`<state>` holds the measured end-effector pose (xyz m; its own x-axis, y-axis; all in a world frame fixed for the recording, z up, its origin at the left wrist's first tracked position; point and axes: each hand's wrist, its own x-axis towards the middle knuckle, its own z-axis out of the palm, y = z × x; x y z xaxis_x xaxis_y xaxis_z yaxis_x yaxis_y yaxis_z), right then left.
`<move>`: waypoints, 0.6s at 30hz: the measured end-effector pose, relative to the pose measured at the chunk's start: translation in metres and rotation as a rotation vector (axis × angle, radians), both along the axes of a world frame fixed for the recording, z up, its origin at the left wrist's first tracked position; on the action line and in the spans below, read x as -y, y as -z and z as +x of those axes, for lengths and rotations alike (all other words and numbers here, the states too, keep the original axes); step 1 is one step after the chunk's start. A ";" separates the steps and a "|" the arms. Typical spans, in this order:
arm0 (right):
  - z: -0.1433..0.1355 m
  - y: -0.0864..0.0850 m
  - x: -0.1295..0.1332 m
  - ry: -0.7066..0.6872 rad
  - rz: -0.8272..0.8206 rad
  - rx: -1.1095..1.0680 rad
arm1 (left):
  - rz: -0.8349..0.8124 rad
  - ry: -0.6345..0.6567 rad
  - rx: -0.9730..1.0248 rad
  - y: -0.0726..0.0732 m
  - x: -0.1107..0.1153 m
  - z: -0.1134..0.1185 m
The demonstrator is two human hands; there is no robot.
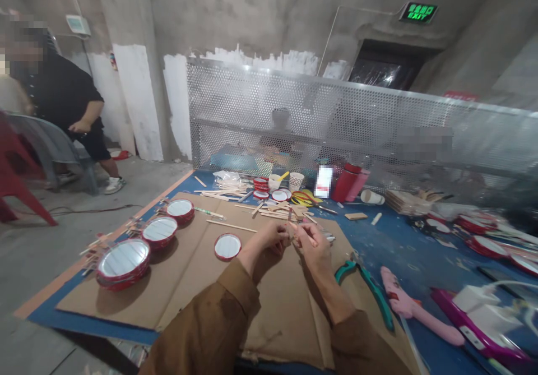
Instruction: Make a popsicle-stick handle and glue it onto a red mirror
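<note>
Over the middle of a brown cardboard sheet (197, 268), my left hand (273, 237) and my right hand (313, 243) meet with their fingertips pinched together. A thin reddish-brown stick (290, 214) pokes up between them, seemingly gripped by the left fingers. What the right fingers pinch is too small and blurred to make out. Left of my hands lies a small round disc with a red rim and pale face (227, 246). Loose wooden sticks (277, 211) are scattered just beyond my fingers.
Three red-rimmed drum-like rounds (124, 260) with sticks line the left. Teal-handled pliers (376, 291), a pink glue gun (403, 296) and a purple power strip (474, 330) lie right. Cups, a lit phone (323, 181) and a red bottle (347, 183) stand before a perforated metal screen (252, 100).
</note>
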<state>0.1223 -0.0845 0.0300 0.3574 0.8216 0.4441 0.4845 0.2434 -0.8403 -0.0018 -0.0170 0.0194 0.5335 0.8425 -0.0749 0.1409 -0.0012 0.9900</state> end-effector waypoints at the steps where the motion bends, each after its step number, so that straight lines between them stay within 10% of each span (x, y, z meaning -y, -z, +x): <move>1: 0.000 0.001 0.000 -0.008 -0.006 0.008 | -0.003 0.009 -0.017 -0.002 0.000 -0.001; 18: 0.000 0.000 0.000 0.030 0.015 0.016 | -0.027 -0.013 -0.035 -0.006 0.003 0.000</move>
